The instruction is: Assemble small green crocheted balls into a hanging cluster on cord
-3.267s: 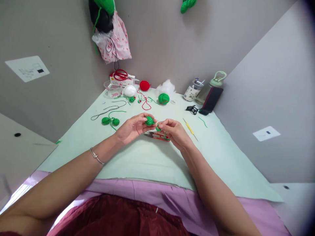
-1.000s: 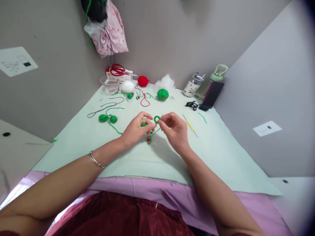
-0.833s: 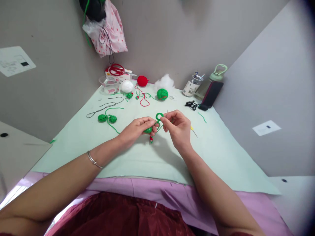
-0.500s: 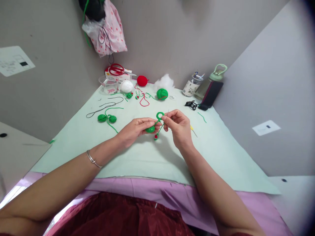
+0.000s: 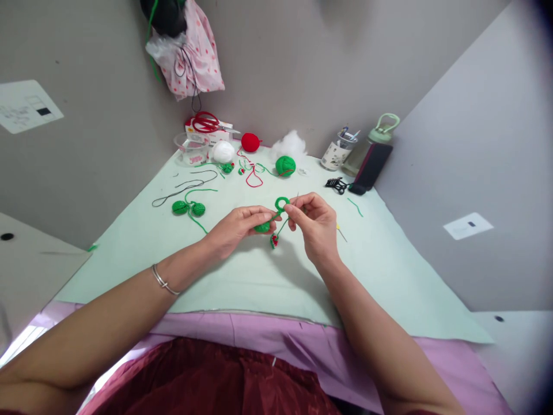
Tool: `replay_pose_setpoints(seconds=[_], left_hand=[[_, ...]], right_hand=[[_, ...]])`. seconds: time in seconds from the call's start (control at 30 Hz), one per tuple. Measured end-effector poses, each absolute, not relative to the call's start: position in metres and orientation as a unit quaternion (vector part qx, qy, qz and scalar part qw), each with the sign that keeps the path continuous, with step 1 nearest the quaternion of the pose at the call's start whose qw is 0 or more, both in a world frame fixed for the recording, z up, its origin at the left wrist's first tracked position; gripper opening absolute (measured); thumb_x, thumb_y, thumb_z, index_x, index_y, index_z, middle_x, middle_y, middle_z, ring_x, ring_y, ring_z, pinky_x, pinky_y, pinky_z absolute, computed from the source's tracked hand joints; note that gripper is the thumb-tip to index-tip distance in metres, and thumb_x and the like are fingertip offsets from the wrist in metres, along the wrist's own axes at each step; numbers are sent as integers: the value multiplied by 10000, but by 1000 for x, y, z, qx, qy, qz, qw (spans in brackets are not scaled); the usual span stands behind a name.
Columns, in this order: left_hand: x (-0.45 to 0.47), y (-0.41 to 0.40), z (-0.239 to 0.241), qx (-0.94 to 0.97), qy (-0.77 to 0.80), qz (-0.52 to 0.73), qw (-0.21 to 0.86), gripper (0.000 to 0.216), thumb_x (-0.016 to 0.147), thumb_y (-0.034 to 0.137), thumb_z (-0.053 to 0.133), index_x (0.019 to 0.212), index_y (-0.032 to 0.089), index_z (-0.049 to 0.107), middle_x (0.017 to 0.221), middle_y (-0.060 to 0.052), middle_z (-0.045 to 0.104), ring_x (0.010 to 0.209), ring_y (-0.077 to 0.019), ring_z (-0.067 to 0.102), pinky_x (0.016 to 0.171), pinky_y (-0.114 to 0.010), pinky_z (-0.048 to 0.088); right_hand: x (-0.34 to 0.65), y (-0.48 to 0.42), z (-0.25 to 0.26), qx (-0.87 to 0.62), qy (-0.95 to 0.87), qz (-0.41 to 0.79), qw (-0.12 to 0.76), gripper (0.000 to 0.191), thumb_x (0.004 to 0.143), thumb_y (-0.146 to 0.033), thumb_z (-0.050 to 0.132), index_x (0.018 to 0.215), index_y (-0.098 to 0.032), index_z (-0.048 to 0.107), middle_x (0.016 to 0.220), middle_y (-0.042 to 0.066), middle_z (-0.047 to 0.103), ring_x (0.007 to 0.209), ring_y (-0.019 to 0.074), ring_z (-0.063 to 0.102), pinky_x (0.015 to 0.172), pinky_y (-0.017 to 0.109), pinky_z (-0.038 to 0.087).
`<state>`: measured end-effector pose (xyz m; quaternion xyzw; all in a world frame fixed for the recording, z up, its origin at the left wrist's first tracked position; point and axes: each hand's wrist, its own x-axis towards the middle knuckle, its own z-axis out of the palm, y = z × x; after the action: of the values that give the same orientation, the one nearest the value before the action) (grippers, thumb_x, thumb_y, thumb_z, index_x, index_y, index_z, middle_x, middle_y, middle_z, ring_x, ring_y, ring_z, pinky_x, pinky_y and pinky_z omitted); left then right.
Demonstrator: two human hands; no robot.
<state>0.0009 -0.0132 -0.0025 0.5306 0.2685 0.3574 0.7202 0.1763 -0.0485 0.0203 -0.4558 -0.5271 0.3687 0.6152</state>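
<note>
Over the middle of the table, my left hand (image 5: pixel 248 226) is closed on a green crocheted leaf-like piece (image 5: pixel 261 227), thumb on top. A green crocheted ring (image 5: pixel 282 203) stands up from that piece between my two hands. My right hand (image 5: pixel 314 222) pinches the ring's right edge with thumb and forefinger. A thin needle (image 5: pixel 296 198) sticks up at those fingers; its lower part is hidden. Below, a small red and green crocheted piece (image 5: pixel 274 241) hangs on a green strand running up to my right hand.
Two green crocheted pieces (image 5: pixel 198 209) with yarn tails lie left. A yellow-handled hook (image 5: pixel 340 231) is beside my right hand. Behind are a green yarn ball (image 5: pixel 285 166), red yarn ball (image 5: pixel 250 142), scissors (image 5: pixel 207 122), plastic tub (image 5: pixel 192 151), hair clip (image 5: pixel 336 184), pen cup (image 5: pixel 337 153) and bottle (image 5: pixel 367 144).
The small hanging red and green piece has turned, showing more red. More of the needle shows above my right fingers. Both hands keep nearly the same place.
</note>
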Motion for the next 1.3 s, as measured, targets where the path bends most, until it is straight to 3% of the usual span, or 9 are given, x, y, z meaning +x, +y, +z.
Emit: replay_pose_setpoints(seconds=[0.13,0.77,1.0,1.3], left_hand=[[1,-13,-2,524,255,359,729,291,852,428,668,937,160,741,964,-65,682,931,-186,622,979,-396,453],[1,-11,-1,552,299,367,687,179,715,291,786,840,188,708,873,-8,655,839,-135,557,868,-310,406],[0,-14,1,539,277,353,713,304,851,455,655,919,172,745,954,-57,681,920,-169,590,934,-346,421],[0,-14,4,528,288,357,715,202,759,358,765,865,194,711,918,-23,676,874,-147,578,871,-309,409]], right_hand=[[176,-47,19,-439,-530,369,624,280,738,-326,804,717,-200,554,749,-19,613,513,67,497,473,240,416],[177,-47,16,-422,-539,369,629,236,771,-287,777,717,-194,567,758,-18,622,520,66,508,485,238,418],[179,-46,15,-417,-531,371,638,212,768,-242,783,724,-190,583,783,-14,626,518,63,514,481,237,407],[178,-46,15,-423,-535,367,632,241,766,-277,785,724,-197,561,779,-21,623,520,64,507,481,237,415]])
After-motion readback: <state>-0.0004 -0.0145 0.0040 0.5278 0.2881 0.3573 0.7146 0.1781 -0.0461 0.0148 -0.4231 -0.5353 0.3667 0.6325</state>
